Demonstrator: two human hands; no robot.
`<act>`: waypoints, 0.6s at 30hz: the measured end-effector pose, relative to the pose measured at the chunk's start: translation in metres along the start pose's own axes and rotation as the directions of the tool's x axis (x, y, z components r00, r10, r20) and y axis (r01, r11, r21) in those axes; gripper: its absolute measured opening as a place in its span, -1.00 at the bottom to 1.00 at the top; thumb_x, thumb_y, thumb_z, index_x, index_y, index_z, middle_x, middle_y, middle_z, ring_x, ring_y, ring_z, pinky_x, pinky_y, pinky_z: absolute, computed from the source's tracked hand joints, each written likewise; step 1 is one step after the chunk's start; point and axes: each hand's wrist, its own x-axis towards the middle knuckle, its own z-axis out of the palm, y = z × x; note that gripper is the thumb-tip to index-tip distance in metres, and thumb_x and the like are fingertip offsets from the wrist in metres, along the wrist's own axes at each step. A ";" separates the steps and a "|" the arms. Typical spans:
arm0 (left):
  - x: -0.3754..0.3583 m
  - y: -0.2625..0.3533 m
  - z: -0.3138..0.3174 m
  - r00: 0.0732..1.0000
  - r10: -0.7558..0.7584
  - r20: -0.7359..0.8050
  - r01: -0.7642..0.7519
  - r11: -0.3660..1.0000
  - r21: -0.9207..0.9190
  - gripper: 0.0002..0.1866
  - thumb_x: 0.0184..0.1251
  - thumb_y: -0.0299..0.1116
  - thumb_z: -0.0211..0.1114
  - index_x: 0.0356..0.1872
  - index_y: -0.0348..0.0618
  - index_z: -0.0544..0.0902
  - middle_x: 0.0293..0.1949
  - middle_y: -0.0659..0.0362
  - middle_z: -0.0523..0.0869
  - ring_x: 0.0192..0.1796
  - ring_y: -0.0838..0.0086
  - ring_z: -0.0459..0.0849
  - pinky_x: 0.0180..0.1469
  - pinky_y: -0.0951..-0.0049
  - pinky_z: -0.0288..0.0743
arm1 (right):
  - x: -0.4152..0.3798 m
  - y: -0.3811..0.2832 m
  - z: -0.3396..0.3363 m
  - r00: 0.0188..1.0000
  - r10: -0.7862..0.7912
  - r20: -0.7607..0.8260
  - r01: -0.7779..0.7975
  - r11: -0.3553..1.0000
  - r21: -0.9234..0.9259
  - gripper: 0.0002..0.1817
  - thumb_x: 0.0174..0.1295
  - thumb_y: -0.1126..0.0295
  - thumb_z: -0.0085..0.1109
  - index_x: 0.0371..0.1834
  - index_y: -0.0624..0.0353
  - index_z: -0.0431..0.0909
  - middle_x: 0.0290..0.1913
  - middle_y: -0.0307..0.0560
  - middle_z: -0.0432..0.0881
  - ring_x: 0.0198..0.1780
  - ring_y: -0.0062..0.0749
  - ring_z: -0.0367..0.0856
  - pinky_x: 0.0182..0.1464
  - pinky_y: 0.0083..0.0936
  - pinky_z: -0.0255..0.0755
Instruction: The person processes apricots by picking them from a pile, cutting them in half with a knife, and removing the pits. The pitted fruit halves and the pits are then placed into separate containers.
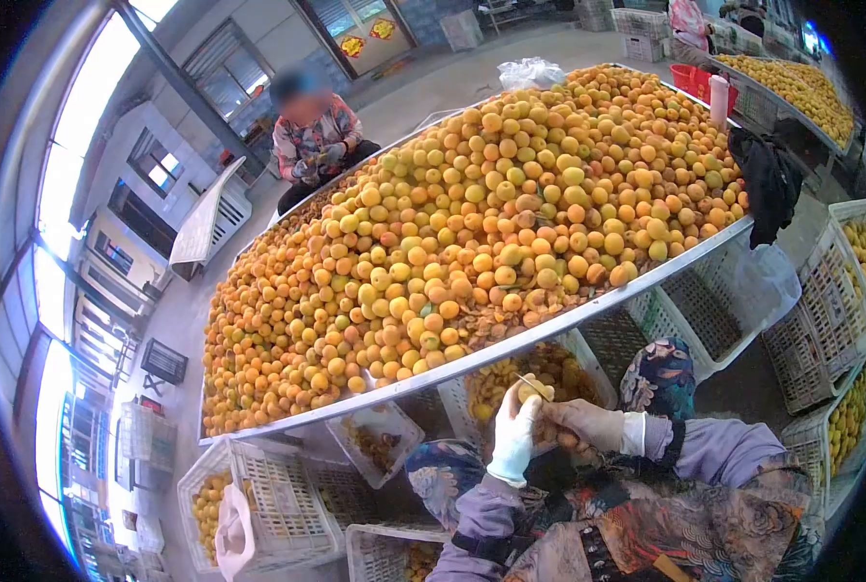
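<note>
My left hand (513,441), in a white glove, is closed around a yellow apricot (530,390) just below the table's near edge. My right hand (593,425) comes in from the right with its fingers wrapped round a small knife (538,387). The thin blade lies against the apricot, and the handle is hidden in my fingers. Beneath both hands sits a crate of cut apricot pieces (559,367). Beyond them, a large heap of apricots (472,223) covers the metal-edged table (481,355).
White plastic crates (288,500) stand at lower left, one with a pale cloth (234,533) over its rim. More crates (811,320) with fruit stand at right. A black bag (768,179) hangs off the table's corner beside a pink bottle (719,100). Another person (315,141) sits across the table.
</note>
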 end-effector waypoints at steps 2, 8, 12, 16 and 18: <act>0.003 0.002 -0.001 0.996 0.086 -0.004 -0.083 0.976 0.203 -0.65 0.39 -0.31 0.08 0.10 -0.28 0.44 -0.06 0.06 0.61 -0.02 0.43 0.57 0.06 0.47 0.42 | 0.004 0.002 -0.003 0.999 -0.050 -0.004 0.049 0.997 -0.062 -0.48 0.33 -0.16 -0.19 -0.21 0.07 0.55 -0.66 -0.36 0.34 -0.69 -0.69 0.20 -0.67 -0.71 0.08; -0.007 -0.002 0.016 0.976 -0.209 -0.061 0.181 0.934 -0.309 -0.64 0.42 -0.18 0.05 0.00 -0.29 0.49 -0.12 0.06 0.64 -0.11 0.45 0.60 -0.04 0.47 0.48 | 0.025 0.036 -0.002 0.952 -0.288 -0.102 0.279 0.955 -0.096 -0.43 0.28 -0.23 -0.18 -0.34 0.10 0.50 -0.67 -0.34 0.33 -0.70 -0.65 0.23 -0.65 -0.67 0.14; -0.002 -0.020 0.003 0.984 -0.176 -0.023 0.169 0.967 -0.193 -0.61 0.44 -0.17 0.00 0.04 -0.30 0.47 -0.12 0.10 0.63 -0.10 0.46 0.58 -0.03 0.49 0.43 | 0.016 0.027 -0.004 0.974 -0.189 -0.123 0.179 0.980 -0.084 -0.39 0.23 -0.27 -0.11 -0.45 0.13 0.48 -0.72 -0.32 0.31 -0.74 -0.60 0.25 -0.70 -0.64 0.15; 0.002 -0.013 0.004 0.994 0.008 -0.113 -0.001 0.998 0.065 -0.65 0.37 -0.28 0.11 0.05 -0.32 0.47 -0.10 0.13 0.60 -0.08 0.50 0.53 0.00 0.52 0.39 | 0.022 0.017 -0.010 0.994 -0.065 -0.086 0.059 0.996 -0.070 -0.42 0.23 -0.25 -0.10 -0.48 0.11 0.46 -0.76 -0.31 0.30 -0.79 -0.58 0.21 -0.77 -0.62 0.08; 0.004 -0.007 0.007 0.992 0.007 -0.122 0.000 0.998 0.059 -0.65 0.36 -0.24 0.12 0.00 -0.31 0.50 -0.14 0.14 0.61 -0.12 0.52 0.53 -0.02 0.53 0.40 | 0.019 0.014 -0.004 0.988 -0.111 -0.105 0.108 0.994 -0.032 -0.43 0.24 -0.23 -0.09 -0.49 0.10 0.45 -0.75 -0.31 0.31 -0.80 -0.58 0.21 -0.77 -0.61 0.08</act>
